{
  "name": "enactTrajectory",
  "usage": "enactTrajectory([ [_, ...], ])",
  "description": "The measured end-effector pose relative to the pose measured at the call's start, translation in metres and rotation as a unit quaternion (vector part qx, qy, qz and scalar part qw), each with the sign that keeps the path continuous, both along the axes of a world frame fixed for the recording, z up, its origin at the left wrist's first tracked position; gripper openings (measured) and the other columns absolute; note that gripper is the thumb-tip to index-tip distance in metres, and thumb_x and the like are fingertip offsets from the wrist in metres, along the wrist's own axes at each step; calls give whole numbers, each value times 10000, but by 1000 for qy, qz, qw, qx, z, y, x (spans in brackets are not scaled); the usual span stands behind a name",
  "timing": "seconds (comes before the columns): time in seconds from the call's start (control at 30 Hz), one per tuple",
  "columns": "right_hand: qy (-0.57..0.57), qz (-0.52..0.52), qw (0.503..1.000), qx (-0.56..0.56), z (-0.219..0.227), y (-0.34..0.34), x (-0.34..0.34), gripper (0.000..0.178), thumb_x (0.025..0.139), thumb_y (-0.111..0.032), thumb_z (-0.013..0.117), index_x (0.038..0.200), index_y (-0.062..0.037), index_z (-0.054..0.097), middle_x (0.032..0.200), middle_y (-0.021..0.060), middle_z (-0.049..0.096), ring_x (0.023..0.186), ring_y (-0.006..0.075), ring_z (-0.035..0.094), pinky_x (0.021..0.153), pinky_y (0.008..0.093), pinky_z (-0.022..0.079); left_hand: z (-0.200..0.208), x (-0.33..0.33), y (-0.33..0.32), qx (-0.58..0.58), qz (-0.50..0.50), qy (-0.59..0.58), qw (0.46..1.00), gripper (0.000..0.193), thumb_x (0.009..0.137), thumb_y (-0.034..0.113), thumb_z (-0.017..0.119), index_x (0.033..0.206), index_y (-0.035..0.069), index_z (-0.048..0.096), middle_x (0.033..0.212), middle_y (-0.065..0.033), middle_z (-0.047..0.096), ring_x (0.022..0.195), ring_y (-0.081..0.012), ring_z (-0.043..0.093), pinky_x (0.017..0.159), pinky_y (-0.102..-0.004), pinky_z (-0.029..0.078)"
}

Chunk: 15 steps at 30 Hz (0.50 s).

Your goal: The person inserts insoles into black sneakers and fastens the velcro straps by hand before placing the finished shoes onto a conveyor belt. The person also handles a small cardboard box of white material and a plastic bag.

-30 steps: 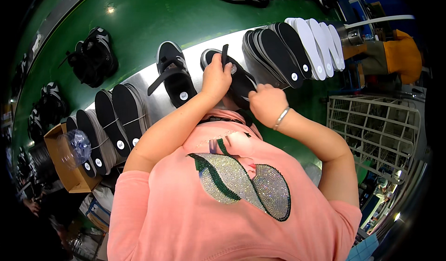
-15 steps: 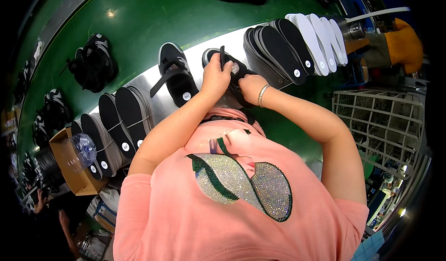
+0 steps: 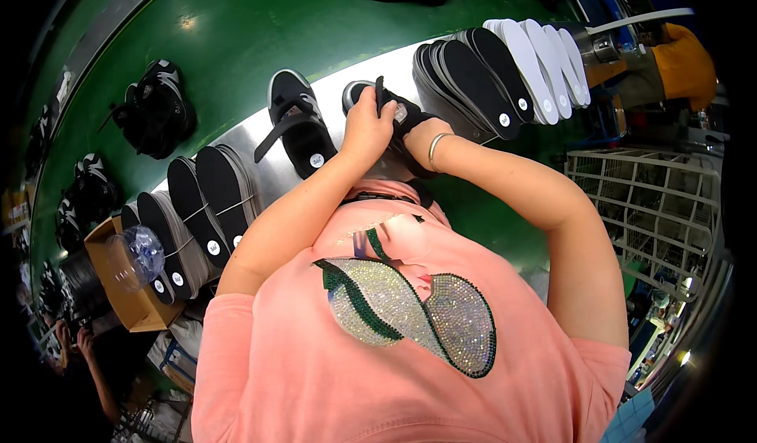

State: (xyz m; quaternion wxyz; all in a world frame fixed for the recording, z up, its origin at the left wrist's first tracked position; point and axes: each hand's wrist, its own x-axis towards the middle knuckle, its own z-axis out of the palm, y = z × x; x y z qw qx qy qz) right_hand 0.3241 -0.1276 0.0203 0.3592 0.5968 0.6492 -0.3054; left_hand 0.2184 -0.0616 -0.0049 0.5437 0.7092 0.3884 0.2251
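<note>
A black sandal (image 3: 388, 98) with a strap lies on the metal ledge (image 3: 260, 167) beside the green conveyor belt (image 3: 236, 41). My left hand (image 3: 366, 125) grips its strap from the left side. My right hand (image 3: 415, 134), with a thin bracelet (image 3: 434, 151) on the wrist, holds the sandal's near right side; its fingers are partly hidden. A second black sandal (image 3: 296, 124) with a round white sticker lies on the ledge just left of my left hand.
Stacks of black insoles (image 3: 471, 76) and white insoles (image 3: 544, 57) lean on the ledge to the right, with more black ones (image 3: 201, 206) to the left. Finished shoes (image 3: 154, 112) sit on the belt. A cardboard box (image 3: 118, 301) stands left, a wire cage (image 3: 654, 206) right.
My right hand has come in from the right and closed on the sandal. My left hand stayed on the strap and shifted slightly up. The sandal has been turned a little.
</note>
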Motion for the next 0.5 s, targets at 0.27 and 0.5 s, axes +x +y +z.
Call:
enactTrajectory([
  [0.27,61,-59,996,9,29,-36,6,303,728,-104,450,986,10,561,945,174,614,925,271,587,979,578,74,-2,-1,-4,14,20,6,1000,217,792,149,543,889,-26,457,750,-245,555,734,-424,533,646,-451,413],
  [0.5,166,-108,974,109,35,-36,19,226,749,-157,473,915,-48,581,792,137,626,832,266,605,975,545,176,-6,-4,-9,-13,44,-14,999,220,809,146,528,927,-24,454,786,-244,566,767,-418,540,668,-429,423],
])
